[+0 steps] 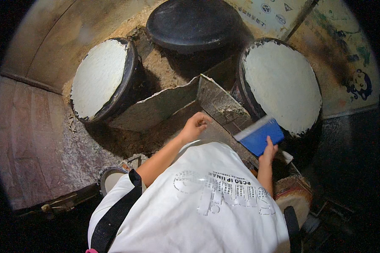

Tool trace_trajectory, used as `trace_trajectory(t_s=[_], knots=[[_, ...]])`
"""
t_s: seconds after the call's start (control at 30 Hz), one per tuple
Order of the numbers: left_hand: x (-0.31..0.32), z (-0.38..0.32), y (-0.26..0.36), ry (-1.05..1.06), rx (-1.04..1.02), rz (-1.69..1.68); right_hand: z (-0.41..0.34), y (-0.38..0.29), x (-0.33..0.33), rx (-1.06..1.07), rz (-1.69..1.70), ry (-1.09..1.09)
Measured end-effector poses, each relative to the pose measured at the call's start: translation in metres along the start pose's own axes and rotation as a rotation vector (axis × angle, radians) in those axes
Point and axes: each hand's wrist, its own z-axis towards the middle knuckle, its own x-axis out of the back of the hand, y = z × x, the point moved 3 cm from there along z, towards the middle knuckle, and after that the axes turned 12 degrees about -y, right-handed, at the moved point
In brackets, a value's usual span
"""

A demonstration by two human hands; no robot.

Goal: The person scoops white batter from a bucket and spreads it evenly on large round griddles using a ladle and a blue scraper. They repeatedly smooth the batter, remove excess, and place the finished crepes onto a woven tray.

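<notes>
My right hand (268, 151) grips a wide scraper (262, 134) by its blue body; its pale, blurred edge points up and left. The scraper is just in front of the right round form (283, 85), whose face bears a smooth white layer with ragged edges. Nearer the middle, my left hand (195, 126) is raised with curled fingers, and nothing shows in it. At the left stands another dark round form with a white-coated face (99, 80). A black round form (196, 25) with a bare dark top is at the back, between the two.
Thin upright panels (164, 107) meet in a corner between the round forms, one with crumbly residue (229, 110). Pale flakes cover the surface at the left (82, 151). A round pale container (114, 178) is beside my left elbow. Boards with printed marks stand behind.
</notes>
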Motion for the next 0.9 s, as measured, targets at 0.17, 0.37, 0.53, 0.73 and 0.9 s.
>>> trace_trajectory(t_s=[0.17, 0.37, 0.53, 0.73, 0.9], knots=[[-0.002, -0.005, -0.012, -0.095, 0.03, -0.227, 0.029, -0.018, 0.065, 0.294, -0.702, 0.499], [-0.006, -0.002, -0.011, -0.043, 0.124, -0.269, 0.058, -0.021, 0.051, 0.172, -1.184, 0.442], [-0.007, 0.002, -0.008, -0.059, 0.165, -0.222, 0.053, -0.025, 0.035, 0.229, -1.212, 0.613], [0.001, 0.002, -0.011, -0.075, 0.203, -0.171, 0.051, -0.05, 0.051, 0.365, -1.057, 0.627], [0.016, -0.002, -0.021, -0.057, 0.21, -0.215, 0.08, -0.063, 0.084, 0.274, -1.078, 0.69]])
